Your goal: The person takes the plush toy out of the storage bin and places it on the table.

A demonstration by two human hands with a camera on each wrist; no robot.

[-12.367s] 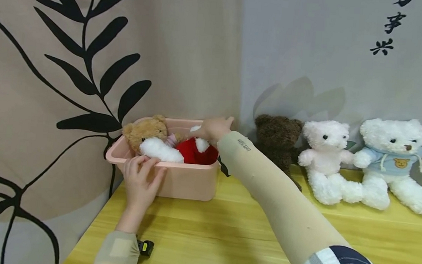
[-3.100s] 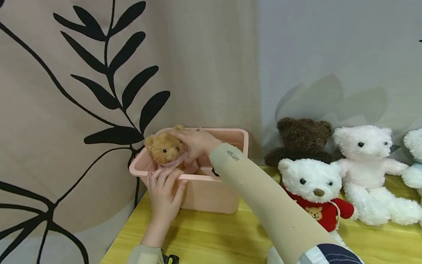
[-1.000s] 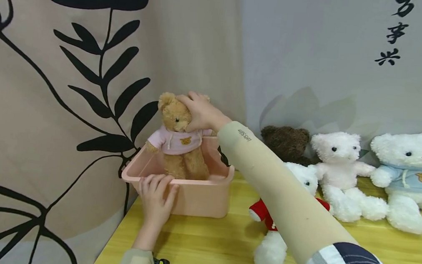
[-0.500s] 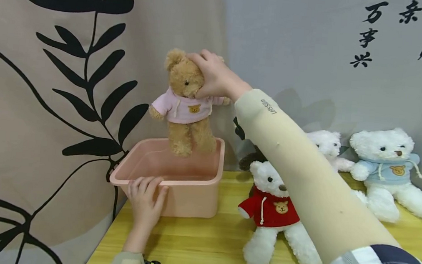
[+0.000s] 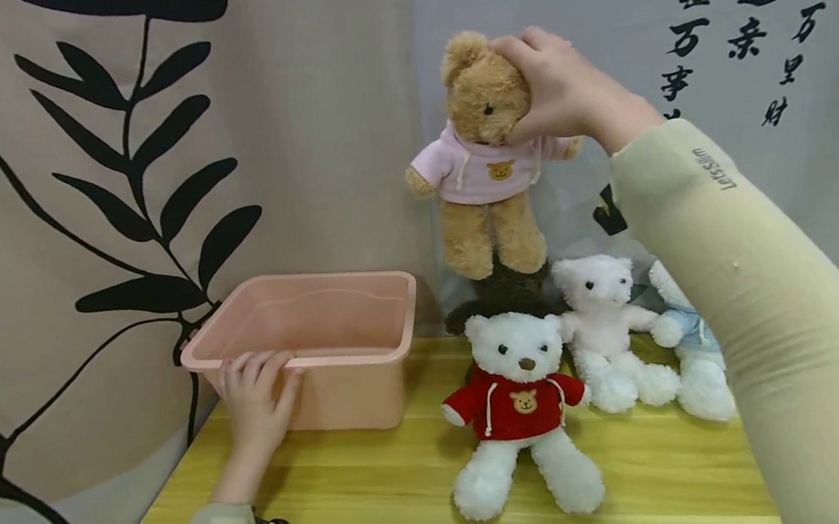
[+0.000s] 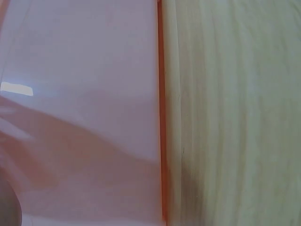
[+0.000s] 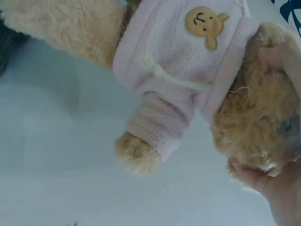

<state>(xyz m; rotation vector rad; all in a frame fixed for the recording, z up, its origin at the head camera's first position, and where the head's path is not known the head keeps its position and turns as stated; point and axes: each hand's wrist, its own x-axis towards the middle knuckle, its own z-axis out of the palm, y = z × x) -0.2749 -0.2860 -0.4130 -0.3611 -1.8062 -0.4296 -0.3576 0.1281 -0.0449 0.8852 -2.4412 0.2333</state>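
A tan teddy bear (image 5: pixel 488 93) in a pale pink hoodie hangs upright in the air above the back of the table. My right hand (image 5: pixel 565 87) grips it by the head; the right wrist view shows the hoodie (image 7: pixel 178 52) and the fingers around the furry head. My left hand (image 5: pixel 257 402) holds the front rim of the pink plastic bin (image 5: pixel 355 398), fingertips over the edge, thumb outside. In the left wrist view the bin's smooth wall (image 6: pixel 94 56) fills one side. Nothing shows inside the visible part of the bin.
A white bear in a red hoodie (image 5: pixel 523 404) sits right of the bin on the wooden table (image 5: pixel 369 499). Behind it are a dark brown bear (image 5: pixel 510 291), partly hidden, a pale pink bear (image 5: pixel 602 311) and a white bear in blue (image 5: pixel 699 353), partly behind my right arm. A curtain hangs behind.
The red-hoodie bear has left the bin and sits on the table. My right hand has since lifted the tan bear out, up and to the right. My left hand stays on the rim.
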